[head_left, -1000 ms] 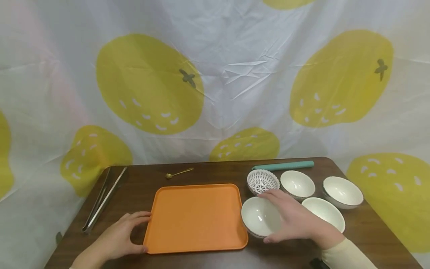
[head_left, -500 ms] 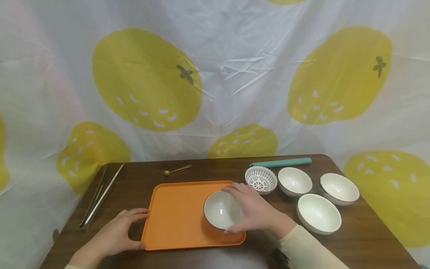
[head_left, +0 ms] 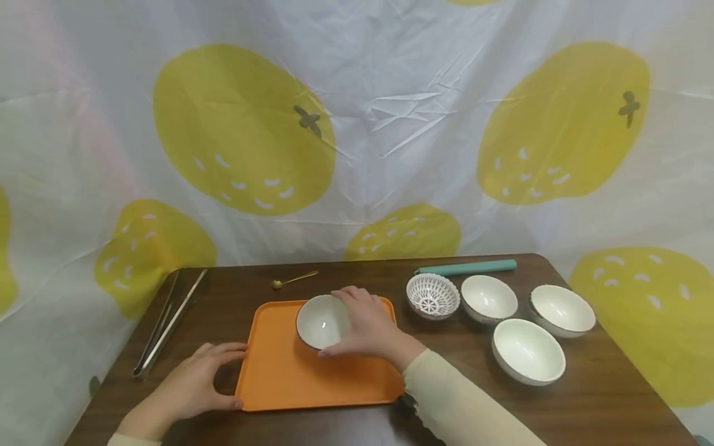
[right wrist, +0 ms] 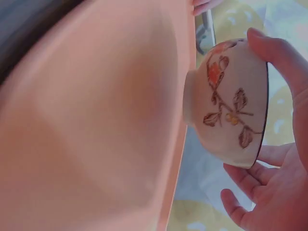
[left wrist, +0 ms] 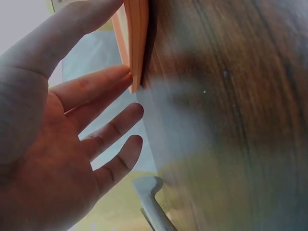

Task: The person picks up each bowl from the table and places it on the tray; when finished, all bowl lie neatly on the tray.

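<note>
My right hand holds a white bowl by its rim, thumb on the near side and fingers on the far side. The bowl hangs upright over the orange tray; its outer wall shows a painted flower branch in the right wrist view. At the tray's left edge, my left hand touches the rim with thumb and fingertips. The left wrist view shows those fingers fairly straight and spread, the fingertips against the tray's side.
To the right stand several bowls: a patterned one and white ones. Behind them lies a teal roll. A small gold spoon lies behind the tray, and metal tongs lie at the table's left edge.
My right hand has lifted the white bowl from right of the tray and carried it left and away from me over the tray. The left hand has stayed at the tray's edge.
</note>
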{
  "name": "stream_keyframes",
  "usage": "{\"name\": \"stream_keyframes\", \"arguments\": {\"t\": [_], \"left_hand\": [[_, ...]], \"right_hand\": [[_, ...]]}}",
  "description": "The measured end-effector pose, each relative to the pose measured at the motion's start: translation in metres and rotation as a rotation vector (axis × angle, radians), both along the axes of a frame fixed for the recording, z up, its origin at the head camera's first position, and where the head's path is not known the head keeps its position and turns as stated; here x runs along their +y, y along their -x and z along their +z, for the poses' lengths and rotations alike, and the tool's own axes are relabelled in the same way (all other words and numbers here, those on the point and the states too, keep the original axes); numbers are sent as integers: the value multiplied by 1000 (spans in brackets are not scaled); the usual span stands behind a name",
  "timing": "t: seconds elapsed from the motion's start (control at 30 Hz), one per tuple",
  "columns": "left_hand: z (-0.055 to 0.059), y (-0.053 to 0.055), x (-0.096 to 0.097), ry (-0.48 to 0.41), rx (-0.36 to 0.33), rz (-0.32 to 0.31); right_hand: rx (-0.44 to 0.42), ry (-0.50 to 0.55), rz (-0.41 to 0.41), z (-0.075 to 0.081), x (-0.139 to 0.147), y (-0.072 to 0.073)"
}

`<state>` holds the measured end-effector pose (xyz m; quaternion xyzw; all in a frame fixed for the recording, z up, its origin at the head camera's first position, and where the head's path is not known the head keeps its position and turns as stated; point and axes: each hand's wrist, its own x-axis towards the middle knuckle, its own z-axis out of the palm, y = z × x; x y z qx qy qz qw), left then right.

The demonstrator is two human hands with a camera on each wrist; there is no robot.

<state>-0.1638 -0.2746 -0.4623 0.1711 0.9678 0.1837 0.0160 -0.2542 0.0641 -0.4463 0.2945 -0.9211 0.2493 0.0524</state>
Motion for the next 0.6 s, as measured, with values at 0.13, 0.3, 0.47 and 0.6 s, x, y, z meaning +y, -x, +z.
{"name": "stream_keyframes", "arguments": {"t": [0.13, 0.3, 0.47, 0.6], "left_hand": [[-1, 1, -1, 3, -2, 8], [-3, 0, -2, 12, 43, -2], [-4, -1, -2, 1, 45, -2], [-4, 1, -2, -1, 58, -5]], "right_hand": [[-41, -21, 4, -3, -23, 5], [-69, -53, -8, -6, -51, 11], [-75, -61, -26, -7, -73, 16], [-83, -46, -30, -8, -87, 21]]}}
